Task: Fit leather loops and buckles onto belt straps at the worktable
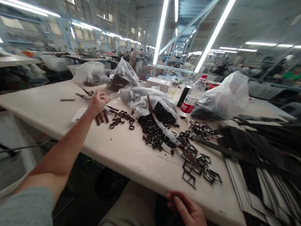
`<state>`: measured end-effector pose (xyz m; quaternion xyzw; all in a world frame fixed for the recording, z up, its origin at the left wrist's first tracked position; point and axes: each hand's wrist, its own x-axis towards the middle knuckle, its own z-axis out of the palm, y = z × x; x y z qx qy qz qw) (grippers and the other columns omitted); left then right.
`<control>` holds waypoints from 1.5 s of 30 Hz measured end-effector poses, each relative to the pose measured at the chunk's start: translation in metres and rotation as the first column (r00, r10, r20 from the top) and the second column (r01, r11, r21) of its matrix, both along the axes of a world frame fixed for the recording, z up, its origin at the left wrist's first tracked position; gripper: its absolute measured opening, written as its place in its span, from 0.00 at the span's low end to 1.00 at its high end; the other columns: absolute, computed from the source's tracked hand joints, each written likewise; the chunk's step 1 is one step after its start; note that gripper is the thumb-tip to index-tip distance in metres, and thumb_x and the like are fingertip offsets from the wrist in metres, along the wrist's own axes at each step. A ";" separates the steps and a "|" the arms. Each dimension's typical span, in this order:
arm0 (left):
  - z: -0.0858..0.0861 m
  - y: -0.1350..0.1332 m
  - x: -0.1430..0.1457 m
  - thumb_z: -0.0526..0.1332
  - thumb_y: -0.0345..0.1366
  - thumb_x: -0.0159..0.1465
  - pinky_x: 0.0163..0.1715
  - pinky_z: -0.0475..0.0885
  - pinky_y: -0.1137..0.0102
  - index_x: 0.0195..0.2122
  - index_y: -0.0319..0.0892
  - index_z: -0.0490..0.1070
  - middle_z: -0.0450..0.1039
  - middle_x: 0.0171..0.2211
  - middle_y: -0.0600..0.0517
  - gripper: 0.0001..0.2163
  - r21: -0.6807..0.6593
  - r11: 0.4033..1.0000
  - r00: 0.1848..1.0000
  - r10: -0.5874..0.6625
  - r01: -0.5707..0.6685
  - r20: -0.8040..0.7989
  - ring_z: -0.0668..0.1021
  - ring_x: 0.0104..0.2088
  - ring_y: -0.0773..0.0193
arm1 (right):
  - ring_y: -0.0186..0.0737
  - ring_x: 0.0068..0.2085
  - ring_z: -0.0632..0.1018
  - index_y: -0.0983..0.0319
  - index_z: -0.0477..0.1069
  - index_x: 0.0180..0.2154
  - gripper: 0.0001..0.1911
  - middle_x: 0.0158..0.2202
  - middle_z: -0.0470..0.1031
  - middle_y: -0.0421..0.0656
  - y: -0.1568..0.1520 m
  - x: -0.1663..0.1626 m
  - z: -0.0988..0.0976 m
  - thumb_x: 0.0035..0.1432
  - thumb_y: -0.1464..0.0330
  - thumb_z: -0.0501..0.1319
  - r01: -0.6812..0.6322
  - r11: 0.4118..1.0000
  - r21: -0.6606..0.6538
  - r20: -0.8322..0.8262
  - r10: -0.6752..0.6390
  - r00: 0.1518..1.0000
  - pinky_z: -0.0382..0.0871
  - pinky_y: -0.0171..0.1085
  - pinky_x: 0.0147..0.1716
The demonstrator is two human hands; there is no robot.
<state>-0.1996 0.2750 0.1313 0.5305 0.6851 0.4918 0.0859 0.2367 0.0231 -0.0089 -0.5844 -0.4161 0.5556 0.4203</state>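
My left hand (pixel 97 101) is stretched far out over the cream table (pixel 54 109), fingers spread and open, just above a few short brown strap pieces (pixel 101 117) and near scissors (pixel 84 95). My right hand (pixel 187 209) rests at the table's near edge by my lap, fingers curled; whether it holds anything is hidden. Between the hands lie a heap of dark leather loops (pixel 153 127) and several square metal buckles (pixel 196 160).
Clear plastic bags (pixel 123 74) of parts stand at the back of the table, a larger one (pixel 221 97) to the right. A plastic water bottle (pixel 193 96) stands beside it. Stacked black straps (pixel 268 155) cover the right side. Other workbenches lie beyond.
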 end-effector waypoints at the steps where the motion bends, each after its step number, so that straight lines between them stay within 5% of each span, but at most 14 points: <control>1: -0.011 0.004 0.016 0.63 0.32 0.60 0.53 0.72 0.53 0.63 0.29 0.60 0.71 0.57 0.35 0.30 -0.014 0.996 0.996 -0.092 0.092 -0.018 0.77 0.52 0.50 | 0.48 0.35 0.84 0.62 0.81 0.38 0.30 0.36 0.84 0.49 0.001 0.000 0.002 0.47 0.43 0.69 -0.022 1.000 0.012 0.011 0.022 1.000 0.79 0.40 0.39; 5: -0.055 0.007 0.114 0.64 0.33 0.57 0.54 0.72 0.59 0.51 0.38 0.75 0.79 0.50 0.44 0.19 -0.088 0.868 0.855 -0.497 0.490 -0.147 0.79 0.49 0.54 | 0.47 0.35 0.83 0.62 0.79 0.39 0.27 0.36 0.83 0.49 -0.001 -0.004 0.005 0.54 0.45 0.66 -0.079 0.995 0.064 0.041 0.076 0.996 0.78 0.41 0.39; 9: -0.084 -0.004 0.221 0.63 0.29 0.55 0.60 0.66 0.60 0.56 0.41 0.74 0.75 0.56 0.43 0.24 -0.201 0.561 0.442 -0.787 0.803 -0.431 0.74 0.57 0.53 | 0.45 0.35 0.82 0.63 0.78 0.40 0.27 0.36 0.82 0.50 -0.013 -0.009 0.005 0.57 0.46 0.64 -0.119 0.991 0.067 0.030 0.117 0.993 0.76 0.40 0.38; 12: -0.097 -0.012 0.278 0.63 0.29 0.56 0.60 0.63 0.57 0.58 0.42 0.71 0.73 0.58 0.43 0.26 -0.336 0.459 0.212 -0.795 0.823 -0.568 0.71 0.60 0.51 | 0.44 0.34 0.81 0.63 0.78 0.40 0.27 0.36 0.82 0.50 -0.023 -0.004 0.002 0.57 0.46 0.64 -0.100 0.994 0.042 0.029 0.099 0.995 0.75 0.39 0.37; 17: -0.102 -0.007 0.314 0.60 0.29 0.62 0.55 0.63 0.56 0.46 0.44 0.78 0.81 0.44 0.45 0.12 -0.384 0.500 0.180 -0.760 0.777 -0.625 0.78 0.48 0.53 | 0.44 0.34 0.81 0.64 0.78 0.41 0.28 0.36 0.82 0.51 -0.037 0.013 -0.009 0.57 0.45 0.63 -0.041 0.999 0.030 0.026 0.041 0.999 0.75 0.40 0.36; 21: -0.077 0.004 0.299 0.58 0.33 0.67 0.55 0.63 0.58 0.49 0.45 0.76 0.79 0.50 0.44 0.12 -0.290 0.572 0.271 -0.699 0.767 -0.662 0.77 0.51 0.55 | 0.45 0.34 0.81 0.64 0.79 0.41 0.26 0.35 0.82 0.50 -0.040 0.022 -0.017 0.58 0.47 0.64 0.010 0.999 0.038 -0.001 -0.010 1.000 0.75 0.40 0.36; 25: -0.024 0.008 0.261 0.59 0.32 0.66 0.55 0.67 0.59 0.48 0.46 0.77 0.79 0.50 0.46 0.12 0.048 0.683 0.596 -0.599 0.729 -0.534 0.76 0.52 0.55 | 0.44 0.34 0.81 0.64 0.79 0.40 0.26 0.35 0.82 0.49 -0.035 0.022 -0.019 0.57 0.47 0.64 -0.005 0.999 0.054 -0.033 0.007 0.999 0.74 0.39 0.36; 27: 0.008 0.002 0.241 0.60 0.34 0.65 0.55 0.69 0.60 0.45 0.45 0.77 0.80 0.47 0.48 0.09 0.322 0.730 0.794 -0.516 0.604 -0.320 0.77 0.50 0.57 | 0.43 0.34 0.81 0.64 0.79 0.40 0.25 0.35 0.82 0.49 -0.031 0.021 -0.017 0.57 0.47 0.64 -0.014 0.998 0.065 -0.047 0.017 0.999 0.74 0.39 0.37; 29: 0.040 -0.010 0.223 0.61 0.36 0.64 0.50 0.72 0.63 0.45 0.44 0.75 0.80 0.46 0.51 0.09 0.590 0.713 0.880 -0.474 0.379 0.007 0.79 0.47 0.61 | 0.44 0.35 0.81 0.64 0.79 0.40 0.25 0.36 0.82 0.50 -0.028 0.019 -0.014 0.57 0.47 0.65 -0.005 0.997 0.081 -0.067 0.010 0.998 0.75 0.39 0.38; 31: 0.066 -0.028 0.209 0.61 0.36 0.64 0.45 0.75 0.68 0.46 0.46 0.71 0.79 0.44 0.58 0.10 0.753 0.630 0.770 -0.571 0.188 0.285 0.79 0.46 0.66 | 0.45 0.36 0.81 0.63 0.79 0.41 0.26 0.37 0.82 0.50 -0.024 0.018 -0.010 0.57 0.47 0.65 0.018 0.995 0.103 -0.089 -0.008 0.996 0.75 0.40 0.39; 35: 0.085 -0.078 0.205 0.61 0.35 0.68 0.50 0.74 0.70 0.45 0.49 0.70 0.80 0.39 0.68 0.05 0.822 0.556 0.447 -0.771 0.126 0.453 0.79 0.47 0.75 | 0.47 0.43 0.82 0.60 0.76 0.51 0.27 0.48 0.80 0.52 -0.010 0.012 0.006 0.59 0.49 0.64 0.020 0.986 0.163 -0.131 0.002 0.991 0.75 0.43 0.44; 38: 0.062 -0.120 0.227 0.65 0.32 0.65 0.47 0.77 0.73 0.41 0.47 0.74 0.83 0.37 0.61 0.04 0.793 0.605 0.266 -0.778 0.072 0.569 0.82 0.43 0.71 | 0.51 0.52 0.79 0.56 0.70 0.58 0.31 0.58 0.74 0.53 0.004 0.006 0.028 0.58 0.48 0.65 0.009 0.956 0.293 -0.205 0.054 0.977 0.74 0.45 0.49; 42: 0.006 -0.169 0.264 0.69 0.37 0.61 0.44 0.80 0.69 0.38 0.51 0.77 0.83 0.39 0.57 0.05 0.543 0.786 0.074 -0.586 0.295 0.807 0.83 0.43 0.63 | 0.54 0.62 0.72 0.52 0.64 0.62 0.41 0.66 0.66 0.50 0.016 -0.003 0.064 0.51 0.44 0.68 0.080 0.885 0.459 -0.356 0.101 0.929 0.71 0.48 0.55; 45: -0.029 -0.198 0.277 0.72 0.39 0.58 0.43 0.81 0.69 0.37 0.52 0.77 0.83 0.39 0.56 0.08 0.389 0.832 -0.049 -0.404 0.396 0.913 0.83 0.43 0.63 | 0.50 0.60 0.73 0.50 0.67 0.60 0.35 0.63 0.70 0.46 0.014 -0.007 0.081 0.54 0.46 0.68 0.225 0.881 0.415 -0.544 0.042 0.838 0.72 0.47 0.55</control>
